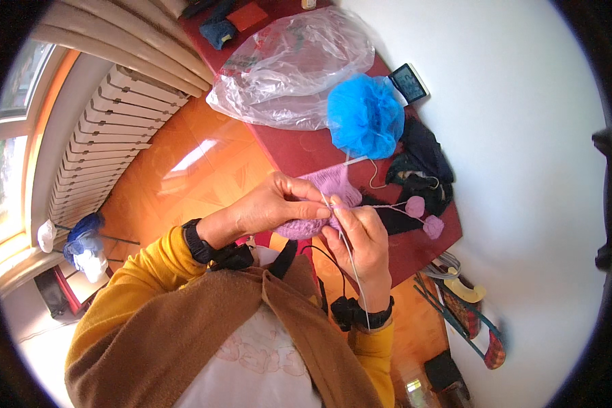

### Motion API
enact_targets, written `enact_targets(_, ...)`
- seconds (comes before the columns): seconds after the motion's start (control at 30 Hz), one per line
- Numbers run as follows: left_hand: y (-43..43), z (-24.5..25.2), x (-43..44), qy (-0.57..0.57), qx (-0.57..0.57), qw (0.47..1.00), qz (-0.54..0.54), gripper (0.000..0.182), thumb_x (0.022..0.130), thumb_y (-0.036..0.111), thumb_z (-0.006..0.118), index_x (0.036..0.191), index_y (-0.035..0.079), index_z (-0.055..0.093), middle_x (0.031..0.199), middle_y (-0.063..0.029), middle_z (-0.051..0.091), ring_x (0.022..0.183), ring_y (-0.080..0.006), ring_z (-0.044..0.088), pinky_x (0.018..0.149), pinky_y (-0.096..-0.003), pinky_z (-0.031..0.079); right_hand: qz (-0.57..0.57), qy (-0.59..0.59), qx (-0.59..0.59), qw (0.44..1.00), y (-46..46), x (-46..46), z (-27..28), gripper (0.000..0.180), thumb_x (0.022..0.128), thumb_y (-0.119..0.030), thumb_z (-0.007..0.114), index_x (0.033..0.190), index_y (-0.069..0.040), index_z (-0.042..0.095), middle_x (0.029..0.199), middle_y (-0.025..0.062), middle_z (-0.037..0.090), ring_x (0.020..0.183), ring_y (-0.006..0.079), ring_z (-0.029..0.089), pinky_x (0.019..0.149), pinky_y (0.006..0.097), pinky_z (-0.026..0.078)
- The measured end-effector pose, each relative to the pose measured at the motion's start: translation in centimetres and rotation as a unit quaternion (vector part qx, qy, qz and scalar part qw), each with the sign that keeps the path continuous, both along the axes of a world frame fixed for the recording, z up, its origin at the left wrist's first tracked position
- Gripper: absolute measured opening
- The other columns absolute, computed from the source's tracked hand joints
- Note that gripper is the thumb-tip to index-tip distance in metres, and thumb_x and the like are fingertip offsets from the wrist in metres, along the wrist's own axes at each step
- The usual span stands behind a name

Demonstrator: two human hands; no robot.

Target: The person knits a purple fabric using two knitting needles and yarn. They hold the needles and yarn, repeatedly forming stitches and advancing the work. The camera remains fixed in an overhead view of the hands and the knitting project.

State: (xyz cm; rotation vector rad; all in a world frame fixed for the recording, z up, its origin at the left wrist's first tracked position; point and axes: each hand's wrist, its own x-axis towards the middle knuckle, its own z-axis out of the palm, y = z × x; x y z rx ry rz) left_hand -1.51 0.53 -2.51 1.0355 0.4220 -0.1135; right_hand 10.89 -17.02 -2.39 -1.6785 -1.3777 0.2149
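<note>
Pink knitted fabric is bunched between my two hands, at the near edge of the red table. My left hand pinches the knitting from the left, thumb and forefinger around its edge by a needle tip. My right hand holds a thin pale knitting needle, which runs down past my wrist. Another part of the pink knitting lies beyond my fingers, with a pale needle at its far edge. Two pink pompoms on twisted cords lie to the right. My fingers partly hide the stitches.
The red table carries a clear plastic bag, a blue mesh bundle, a small digital display and dark cloth. A white wall borders it on the right. A radiator stands under the window at left.
</note>
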Motion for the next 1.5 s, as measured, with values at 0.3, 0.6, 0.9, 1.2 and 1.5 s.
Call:
enact_targets(0.3, 1.9, 0.8, -0.6, -0.158, 0.070, 0.983, -0.066, 0.018, 0.083, 0.004, 0.079, 0.100, 0.001, 0.075, 0.097, -0.0078, 0.071, 0.090, -0.0158, 0.065, 0.080, -0.0295, 0.051, -0.186, 0.410, 0.009, 0.893, -2.9, 0.6, -3.8, 0.055, 0.080, -0.015, 0.078, 0.128, -0.004, 0.054, 0.092, 0.0008, 0.054, 0.077, 0.0091, 0.049, 0.069, 0.0242, 0.042)
enact_targets(0.6, 0.9, 1.3, -0.1, -0.072, 0.066, 0.992, -0.074, 0.018, 0.083, 0.010, 0.081, 0.098, 0.002, 0.075, 0.089, -0.0033, 0.073, 0.083, -0.0099, 0.066, 0.075, -0.0266, 0.052, 0.064, 0.585, -0.048, 0.807, -1.1, 4.1, -6.2, 0.088, 0.083, -0.064, 0.069, 0.140, 0.001, 0.047, 0.129, 0.0100, 0.058, 0.115, 0.0156, 0.056, 0.099, 0.0291, 0.042)
enact_targets(0.9, 0.6, 0.3, 1.4, 0.095, -0.023, 0.995, 0.032, 0.013, 0.089, 0.014, 0.075, 0.097, 0.003, 0.075, 0.093, -0.0025, 0.073, 0.086, -0.0110, 0.065, 0.083, -0.0270, 0.052, 0.145, 0.625, -0.056, 0.765, -0.1, 1.7, -4.0, 0.111, 0.052, -0.049, 0.095, 0.138, -0.001, 0.045, 0.131, 0.0046, 0.050, 0.125, 0.0169, 0.047, 0.109, 0.0330, 0.034)
enact_targets(1.2, 0.2, -0.2, 1.8, 0.067, -0.047, 0.996, 0.023, 0.016, 0.093, 0.021, 0.073, 0.099, 0.006, 0.075, 0.087, 0.0027, 0.071, 0.075, -0.0051, 0.062, 0.068, -0.0220, 0.050, 0.184, 0.550, -0.091, 0.810, -1.2, 2.0, -3.3, 0.088, 0.065, -0.013, 0.090, 0.140, 0.000, 0.047, 0.137, 0.0066, 0.049, 0.132, 0.0188, 0.044, 0.111, 0.0337, 0.032)
enact_targets(1.5, 1.4, 0.7, 0.9, 0.042, -0.087, 0.995, 0.023, 0.017, 0.100, 0.020, 0.063, 0.102, 0.005, 0.071, 0.090, 0.0058, 0.067, 0.078, -0.0019, 0.058, 0.069, -0.0195, 0.048, -0.134, 0.465, -0.178, 0.857, -5.7, 6.3, -2.7, 0.051, 0.085, -0.012, 0.078, 0.130, 0.000, 0.057, 0.098, 0.0034, 0.066, 0.086, 0.0080, 0.061, 0.074, 0.0226, 0.050)
